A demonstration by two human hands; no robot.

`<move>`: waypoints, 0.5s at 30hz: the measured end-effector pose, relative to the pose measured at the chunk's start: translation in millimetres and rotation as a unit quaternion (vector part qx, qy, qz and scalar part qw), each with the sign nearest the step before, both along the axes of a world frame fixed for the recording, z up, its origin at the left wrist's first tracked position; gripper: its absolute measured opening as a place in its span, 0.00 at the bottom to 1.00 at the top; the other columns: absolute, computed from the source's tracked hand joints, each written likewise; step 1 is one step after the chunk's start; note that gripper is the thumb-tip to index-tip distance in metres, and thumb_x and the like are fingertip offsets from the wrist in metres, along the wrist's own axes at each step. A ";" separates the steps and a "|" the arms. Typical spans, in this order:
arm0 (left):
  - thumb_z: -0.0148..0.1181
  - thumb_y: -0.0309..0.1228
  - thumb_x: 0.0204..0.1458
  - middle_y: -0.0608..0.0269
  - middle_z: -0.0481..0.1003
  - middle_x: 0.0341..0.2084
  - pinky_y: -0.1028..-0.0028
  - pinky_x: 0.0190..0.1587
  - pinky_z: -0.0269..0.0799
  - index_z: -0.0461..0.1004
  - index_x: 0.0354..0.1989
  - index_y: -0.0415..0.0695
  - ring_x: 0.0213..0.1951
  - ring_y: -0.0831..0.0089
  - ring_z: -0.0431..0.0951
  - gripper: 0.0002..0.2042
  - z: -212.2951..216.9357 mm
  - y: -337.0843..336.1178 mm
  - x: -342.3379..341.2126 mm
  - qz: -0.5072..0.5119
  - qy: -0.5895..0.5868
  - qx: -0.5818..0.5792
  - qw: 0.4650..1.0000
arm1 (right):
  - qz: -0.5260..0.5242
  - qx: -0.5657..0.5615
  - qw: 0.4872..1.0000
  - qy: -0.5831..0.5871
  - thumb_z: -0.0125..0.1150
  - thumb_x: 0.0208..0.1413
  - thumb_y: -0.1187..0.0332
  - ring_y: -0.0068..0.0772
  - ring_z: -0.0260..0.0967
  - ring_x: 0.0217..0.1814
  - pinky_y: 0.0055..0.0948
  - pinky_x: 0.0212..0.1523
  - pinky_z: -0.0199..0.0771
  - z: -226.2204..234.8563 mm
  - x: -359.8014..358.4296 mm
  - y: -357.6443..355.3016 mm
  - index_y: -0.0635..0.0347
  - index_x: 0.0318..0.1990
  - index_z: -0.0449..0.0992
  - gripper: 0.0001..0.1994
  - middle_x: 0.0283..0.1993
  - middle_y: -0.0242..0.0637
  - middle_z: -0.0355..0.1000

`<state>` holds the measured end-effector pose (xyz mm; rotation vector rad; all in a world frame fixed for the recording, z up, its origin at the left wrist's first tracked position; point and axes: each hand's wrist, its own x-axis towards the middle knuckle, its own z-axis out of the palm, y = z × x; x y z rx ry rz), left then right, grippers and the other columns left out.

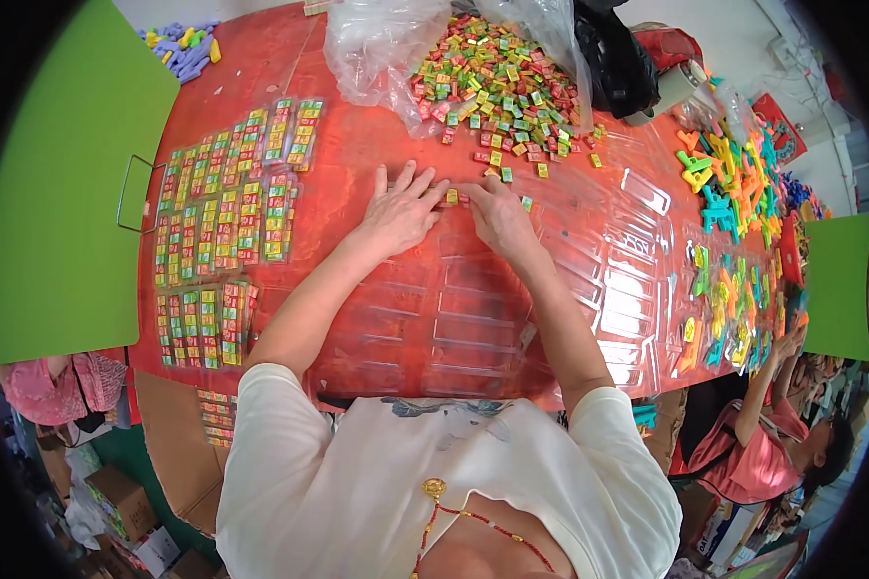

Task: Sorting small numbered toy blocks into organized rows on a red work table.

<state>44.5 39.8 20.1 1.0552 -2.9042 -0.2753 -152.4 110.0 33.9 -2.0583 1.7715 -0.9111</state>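
My left hand (403,210) lies with its fingers spread over the far edge of the clear plastic blister trays (473,301) in front of me. Between the hands, a short row of small red and yellow packets (452,197) sits in a tray slot. The fingers of my right hand (501,220) are bent and pinched at the right end of this row, on a small packet they mostly cover. One green packet (526,204) shows just right of that hand. Beyond both hands spreads a heap of loose red, yellow and green packets (512,87).
Filled trays (212,217) stand in rows at the left. Clear plastic bags (381,58) and a black bag (613,63) lie at the back. Colourful toy pieces (734,183) pile up at the right, near a person in pink (753,454). Green boards (68,183) flank the red table.
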 end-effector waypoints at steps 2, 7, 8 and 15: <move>0.55 0.38 0.59 0.54 0.60 0.67 0.36 0.65 0.46 0.62 0.67 0.51 0.70 0.52 0.55 0.27 0.1 -0.4 6.7 0.008 0.035 -0.055 0.998 | 0.002 0.005 1.000 0.014 0.55 0.53 0.78 0.54 0.71 0.44 0.45 0.46 0.73 -3.3 3.8 -0.4 0.55 0.50 0.77 0.16 0.41 0.48 0.71; 0.57 0.29 0.49 0.54 0.70 0.51 0.39 0.62 0.54 0.70 0.60 0.46 0.56 0.57 0.67 0.26 -21.1 -3.2 -7.1 -0.053 0.075 -0.174 0.980 | -0.021 -0.013 1.000 -0.007 0.56 0.57 0.75 0.54 0.71 0.44 0.45 0.44 0.72 -2.3 -7.2 5.8 0.56 0.48 0.78 0.12 0.40 0.48 0.71; 0.57 0.29 0.49 0.55 0.71 0.49 0.40 0.63 0.54 0.70 0.60 0.46 0.55 0.57 0.68 0.26 -22.4 -1.8 -6.3 -0.051 0.083 -0.162 0.982 | -0.021 -0.003 1.000 0.003 0.56 0.57 0.75 0.54 0.71 0.44 0.45 0.44 0.72 -1.5 -6.9 8.0 0.57 0.48 0.78 0.12 0.40 0.48 0.71; 0.57 0.29 0.51 0.55 0.69 0.40 0.52 0.50 0.63 0.71 0.59 0.47 0.45 0.57 0.69 0.23 -13.3 -3.9 15.6 0.023 0.148 -0.112 0.982 | -0.014 -0.018 1.000 0.008 0.56 0.57 0.75 0.54 0.71 0.43 0.45 0.42 0.72 -1.6 -2.6 14.8 0.60 0.47 0.76 0.11 0.40 0.48 0.71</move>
